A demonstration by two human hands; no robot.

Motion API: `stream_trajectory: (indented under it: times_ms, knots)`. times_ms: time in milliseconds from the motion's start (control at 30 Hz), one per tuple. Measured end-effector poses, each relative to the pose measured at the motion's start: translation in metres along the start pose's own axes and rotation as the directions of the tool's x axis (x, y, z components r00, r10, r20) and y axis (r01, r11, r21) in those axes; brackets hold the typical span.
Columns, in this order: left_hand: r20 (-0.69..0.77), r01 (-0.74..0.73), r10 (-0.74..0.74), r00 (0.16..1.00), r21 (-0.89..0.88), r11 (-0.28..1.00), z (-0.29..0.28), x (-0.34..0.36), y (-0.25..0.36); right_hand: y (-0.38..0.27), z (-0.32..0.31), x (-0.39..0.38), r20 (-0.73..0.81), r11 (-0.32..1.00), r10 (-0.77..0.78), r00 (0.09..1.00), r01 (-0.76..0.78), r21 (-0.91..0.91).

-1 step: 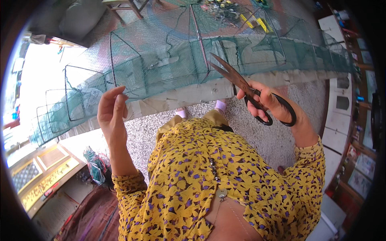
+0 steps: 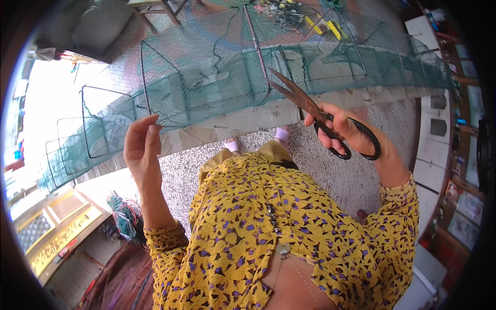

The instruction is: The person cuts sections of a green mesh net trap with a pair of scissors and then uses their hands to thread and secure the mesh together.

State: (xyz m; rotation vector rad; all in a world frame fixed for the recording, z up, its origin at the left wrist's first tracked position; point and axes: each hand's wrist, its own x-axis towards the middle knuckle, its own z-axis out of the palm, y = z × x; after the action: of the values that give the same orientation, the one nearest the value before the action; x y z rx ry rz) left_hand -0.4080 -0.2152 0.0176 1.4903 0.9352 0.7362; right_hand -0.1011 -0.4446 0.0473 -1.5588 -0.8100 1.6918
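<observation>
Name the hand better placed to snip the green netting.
Right, I'd judge: the right hand holds black-handled scissors, open and pointing toward the green netting; the left hand has no scissors.

The top edge crops the stool [image 2: 148,3], and anything the left hand [image 2: 141,149] pinches is too small to tell.

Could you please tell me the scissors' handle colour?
The handles are black, clearest in the head view.
</observation>
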Motion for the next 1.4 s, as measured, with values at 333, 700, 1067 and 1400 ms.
stream_trajectory:
  times_ms: [333, 700, 1067, 1400]
  knots:
    - [0.159, -0.351, 0.319, 0.934, 0.562, 0.749, 0.023, 0.006, -0.029, 0.006, -0.016, -0.019, -0.121, 0.984, 0.134, 0.984, -0.146, -0.098]
    - [0.138, -0.369, 0.353, 0.925, 0.541, 0.755, 0.033, 0.007, -0.037, 0.009, -0.019, 0.002, -0.124, 0.965, 0.117, 0.985, -0.142, -0.219]
    - [0.095, -0.311, 0.31, 0.946, 0.537, 0.784, 0.025, -0.001, -0.04, 0.03, -0.014, 0.019, -0.207, 0.842, -0.133, 0.969, 0.0, -0.539]
    - [0.093, -0.308, 0.308, 0.947, 0.534, 0.787, 0.026, -0.002, -0.037, -0.002, -0.014, 0.075, -0.084, 0.791, -0.212, 0.974, 0.121, -0.6]
